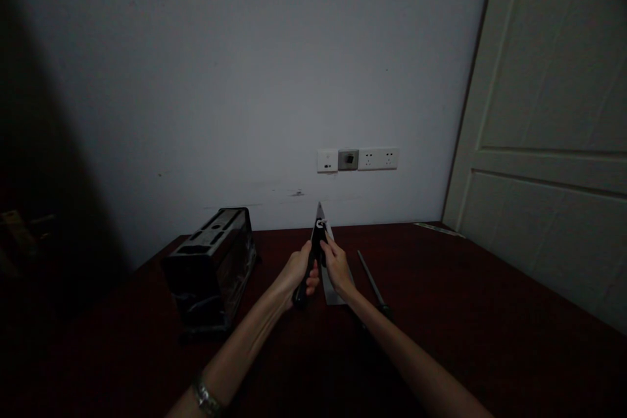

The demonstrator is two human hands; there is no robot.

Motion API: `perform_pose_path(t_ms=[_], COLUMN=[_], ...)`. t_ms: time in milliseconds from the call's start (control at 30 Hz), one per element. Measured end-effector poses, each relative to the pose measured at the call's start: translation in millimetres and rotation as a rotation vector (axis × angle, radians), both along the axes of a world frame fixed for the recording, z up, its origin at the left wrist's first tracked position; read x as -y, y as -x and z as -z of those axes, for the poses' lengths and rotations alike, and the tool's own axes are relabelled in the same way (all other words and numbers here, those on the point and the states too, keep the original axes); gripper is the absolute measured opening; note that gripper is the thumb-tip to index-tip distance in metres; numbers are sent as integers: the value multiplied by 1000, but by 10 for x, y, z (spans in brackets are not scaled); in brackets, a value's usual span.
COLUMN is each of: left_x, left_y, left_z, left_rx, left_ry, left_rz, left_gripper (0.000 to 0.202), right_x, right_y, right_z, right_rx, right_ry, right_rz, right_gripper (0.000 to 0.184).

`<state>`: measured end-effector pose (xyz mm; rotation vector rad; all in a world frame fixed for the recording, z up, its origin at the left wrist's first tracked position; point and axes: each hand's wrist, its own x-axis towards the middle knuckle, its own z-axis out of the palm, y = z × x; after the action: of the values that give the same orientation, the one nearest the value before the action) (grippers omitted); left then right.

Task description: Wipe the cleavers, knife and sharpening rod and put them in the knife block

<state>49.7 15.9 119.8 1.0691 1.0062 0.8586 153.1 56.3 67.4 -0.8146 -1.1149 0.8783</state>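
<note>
My left hand (300, 269) is wrapped round the long black handle of a tool (319, 233), with the handle's butt sticking out below the fist. A pale ring-shaped mark shows on the tool's black upper part; its exact kind is hard to make out in the dim light. My right hand (337, 266) pinches the same black part from the right, fingertips close to the left hand's. Behind and under the right hand is a broad grey metal blade (333, 294), partly hidden. To the right, apart from both hands, lies a thin sharpening steel (371, 277) with a dark handle.
A black knife block (215, 268) with slots in its top stands on the left of the dark red table (421, 353). Wall sockets (377, 159) sit above the table's back edge. A pale flat strip (438, 229) lies at the back right, near a panelled door (543, 176).
</note>
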Motion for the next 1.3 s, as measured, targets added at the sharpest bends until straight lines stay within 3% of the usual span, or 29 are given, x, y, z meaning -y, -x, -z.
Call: perform_pose_path(t_ms=[100, 233, 867, 1300], left_x=[-13, -33, -27, -32], left_y=[6, 21, 62, 67], left_z=[0, 5, -54, -45], left_rx=[1, 7, -15, -45], left_ry=[-9, -12, -38, -53], left_rz=[-8, -27, -42, -46], left_gripper=[46, 45, 45, 46], right_x=[49, 138, 322, 386], right_y=[21, 49, 55, 21], right_z=[19, 12, 118, 86], right_rx=[81, 134, 120, 74], right_ry=[-103, -124, -137, -76], right_rz=[56, 58, -17, 37], right_gripper=[40, 39, 36, 27])
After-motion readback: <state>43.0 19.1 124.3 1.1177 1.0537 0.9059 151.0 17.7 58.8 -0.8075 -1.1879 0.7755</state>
